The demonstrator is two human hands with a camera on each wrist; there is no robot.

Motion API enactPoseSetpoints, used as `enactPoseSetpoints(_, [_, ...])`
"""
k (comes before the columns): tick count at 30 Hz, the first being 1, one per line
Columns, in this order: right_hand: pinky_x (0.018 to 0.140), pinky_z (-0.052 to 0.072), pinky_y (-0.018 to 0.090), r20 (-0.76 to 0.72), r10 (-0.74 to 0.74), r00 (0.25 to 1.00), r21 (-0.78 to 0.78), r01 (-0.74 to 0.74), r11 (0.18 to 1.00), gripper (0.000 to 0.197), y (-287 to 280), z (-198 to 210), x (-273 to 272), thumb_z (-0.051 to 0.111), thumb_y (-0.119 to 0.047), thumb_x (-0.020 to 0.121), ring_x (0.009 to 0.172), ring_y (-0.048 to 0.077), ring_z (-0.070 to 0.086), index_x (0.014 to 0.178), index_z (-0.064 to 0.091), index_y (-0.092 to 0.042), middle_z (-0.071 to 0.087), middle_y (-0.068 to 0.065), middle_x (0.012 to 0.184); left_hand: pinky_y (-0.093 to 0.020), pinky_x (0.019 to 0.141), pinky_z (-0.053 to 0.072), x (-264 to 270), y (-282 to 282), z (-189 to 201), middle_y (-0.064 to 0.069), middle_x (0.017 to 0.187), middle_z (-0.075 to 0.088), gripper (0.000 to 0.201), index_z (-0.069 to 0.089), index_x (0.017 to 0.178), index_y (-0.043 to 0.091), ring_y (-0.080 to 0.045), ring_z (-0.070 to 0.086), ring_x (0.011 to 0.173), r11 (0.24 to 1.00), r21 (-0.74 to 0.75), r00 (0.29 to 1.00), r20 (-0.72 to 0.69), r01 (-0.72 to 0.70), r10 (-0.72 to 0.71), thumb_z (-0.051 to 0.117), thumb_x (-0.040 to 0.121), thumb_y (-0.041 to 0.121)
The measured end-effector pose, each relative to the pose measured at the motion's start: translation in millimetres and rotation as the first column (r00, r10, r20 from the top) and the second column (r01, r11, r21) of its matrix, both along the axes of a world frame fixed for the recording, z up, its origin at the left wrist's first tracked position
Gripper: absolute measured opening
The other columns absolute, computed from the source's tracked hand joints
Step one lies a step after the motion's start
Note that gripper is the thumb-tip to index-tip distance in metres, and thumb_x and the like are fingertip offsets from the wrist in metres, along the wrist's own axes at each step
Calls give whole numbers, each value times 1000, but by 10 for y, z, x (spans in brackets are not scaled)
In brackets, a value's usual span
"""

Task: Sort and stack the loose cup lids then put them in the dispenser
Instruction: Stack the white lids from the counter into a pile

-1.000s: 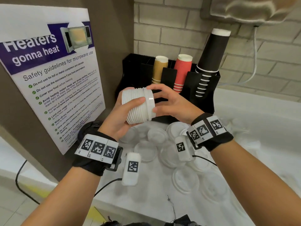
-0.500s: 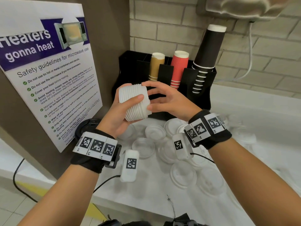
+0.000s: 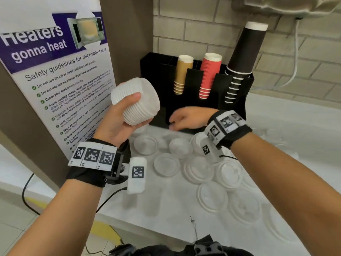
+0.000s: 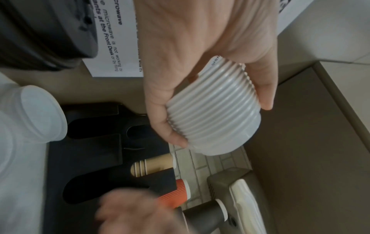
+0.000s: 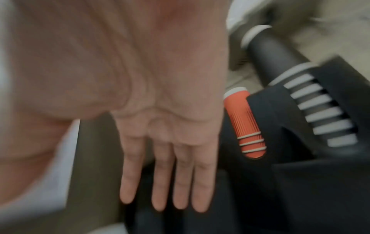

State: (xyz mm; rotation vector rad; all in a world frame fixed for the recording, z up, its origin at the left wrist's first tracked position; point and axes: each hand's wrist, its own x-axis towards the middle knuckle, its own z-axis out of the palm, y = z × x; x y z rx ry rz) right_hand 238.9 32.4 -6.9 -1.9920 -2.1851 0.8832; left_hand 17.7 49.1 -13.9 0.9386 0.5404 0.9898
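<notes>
My left hand [image 3: 123,115] grips a stack of white ribbed lids [image 3: 137,102], held on its side above the counter's left end; the left wrist view shows thumb and fingers curled round the lid stack [image 4: 216,117]. My right hand [image 3: 182,118] is blurred, low in front of the black dispenser [image 3: 236,100], palm down with straight fingers [image 5: 162,190] and holding nothing. Several loose clear and white lids [image 3: 166,164] lie scattered on the white counter [image 3: 166,218] below both hands.
The dispenser holds tan cups [image 3: 181,74], red cups [image 3: 209,74] and tall black cups [image 3: 243,58]. A microwave safety poster [image 3: 55,71] covers the left wall. A dark lid stack [image 4: 44,31] sits at the counter's left. Brick wall behind.
My right hand has let go of the lid stack and dropped down toward the counter in front of the dispenser. The left hand alone now holds the stack, tilted slightly.
</notes>
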Motion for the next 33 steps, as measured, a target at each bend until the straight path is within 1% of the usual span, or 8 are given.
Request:
enactPoseSetpoints(2, [98,36,24,273,81,959,-197,-27,980,81,75,-228,34,72,-50,78,130,19,42,144,36,-22,41,1,144,-40,76,58,-21,14,4,-7,128,61,116,40,144,22,-28,60,118,1000,-18,1000,14,-16,16,93,42,32])
enactPoseSetpoints(5, [102,39,37,380,176,908,-352,-34,935,106,165,-515,37,82,-53,63,134,27,37,147,19,-39,33,4,148,-39,76,58,-37,19,2,-7,127,61,93,43,142,21,-29,60,119,999,-25,999,17,-34,35,77,57,31])
enactPoseSetpoints(11, [91,52,43,421,314,851,-365,-157,917,92,250,-734,-64,83,-35,68,110,26,55,141,29,-36,49,5,123,-38,73,58,-51,44,6,-8,131,59,106,39,145,22,-28,60,118,999,-24,999,22,-41,42,88,50,30])
enactPoseSetpoints(15, [83,56,38,28,117,993,-104,-114,988,71,173,-493,126,82,-20,68,100,21,60,125,41,-33,55,4,118,-39,74,58,-49,61,-8,-9,135,57,127,38,146,21,-29,59,120,999,-18,999,16,-28,28,96,34,40])
enactPoseSetpoints(19, [77,57,29,-567,28,824,193,99,976,68,-12,-241,287,83,-1,67,95,15,60,109,34,-22,51,2,107,-40,74,58,-6,52,-51,-10,136,56,127,38,145,21,-30,59,119,999,-47,1000,21,-17,18,97,34,39])
enactPoseSetpoints(25, [90,52,31,-696,72,714,407,310,859,69,-212,-166,350,82,1,66,113,12,54,105,27,-13,51,6,119,-42,75,58,108,43,-130,-8,130,61,95,43,142,23,-29,61,118,996,-84,999,30,-13,16,82,56,29])
enactPoseSetpoints(29, [101,45,48,-742,83,665,430,377,821,62,-315,-145,336,81,-1,69,120,18,53,100,29,-15,58,-5,118,-42,75,58,179,26,-169,-9,132,59,115,42,142,23,-29,61,117,996,-93,999,33,18,-15,95,40,31])
enactPoseSetpoints(33, [98,46,44,-788,152,597,423,345,838,57,-405,-96,189,81,-19,68,110,13,57,98,32,-20,59,-10,107,-43,76,57,270,-42,-245,-10,130,62,110,48,138,22,-29,63,115,987,-126,994,65,99,-92,96,40,34])
